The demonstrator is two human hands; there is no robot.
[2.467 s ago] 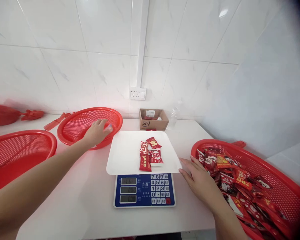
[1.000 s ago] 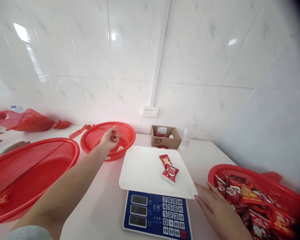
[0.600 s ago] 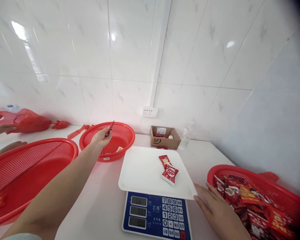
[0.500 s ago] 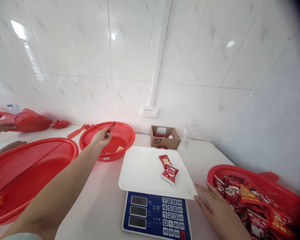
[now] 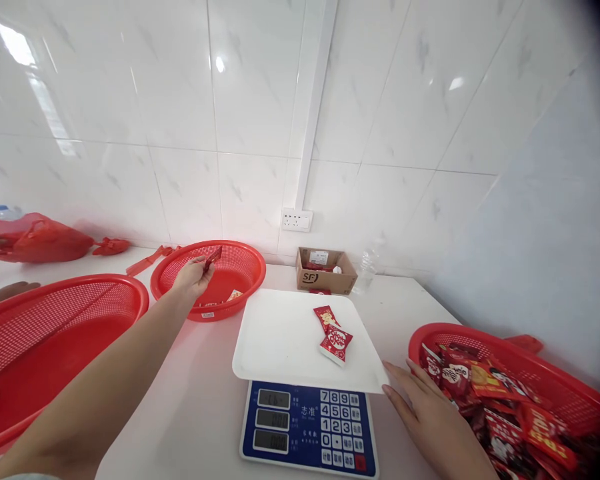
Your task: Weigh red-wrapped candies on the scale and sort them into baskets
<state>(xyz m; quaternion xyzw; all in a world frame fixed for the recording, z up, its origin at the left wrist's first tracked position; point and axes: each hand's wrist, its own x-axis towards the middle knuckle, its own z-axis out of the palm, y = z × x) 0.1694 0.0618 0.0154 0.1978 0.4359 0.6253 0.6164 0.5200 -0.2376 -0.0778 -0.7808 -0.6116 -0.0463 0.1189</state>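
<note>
My left hand [image 5: 193, 275] is closed on a small red snack packet [image 5: 213, 259], held over the round red basket [image 5: 207, 315]. A few packets lie at the bottom of that basket. My right hand [image 5: 417, 403] is open, its fingers spread at the right front corner of the white weighing tray [image 5: 285, 340]; the fingertips seem to touch the tray's edge. Two red packets lie overlapping on the tray, the nearer one [image 5: 337, 345] with white lettering. Below the tray is the blue keypad and display of the scale [image 5: 307, 427].
A red basket full of packets [image 5: 500, 400] stands at the right. At the left is a larger red basket [image 5: 105, 283], with another person's hands beyond it near a red plastic bag [image 5: 50, 240]. Behind the scale are a cardboard box [image 5: 327, 283] and a clear bottle [image 5: 367, 270].
My view has shifted slightly, moving most things a little left in the picture. My left hand still holds the packet over the basket. The other person's upper hand has moved left.
</note>
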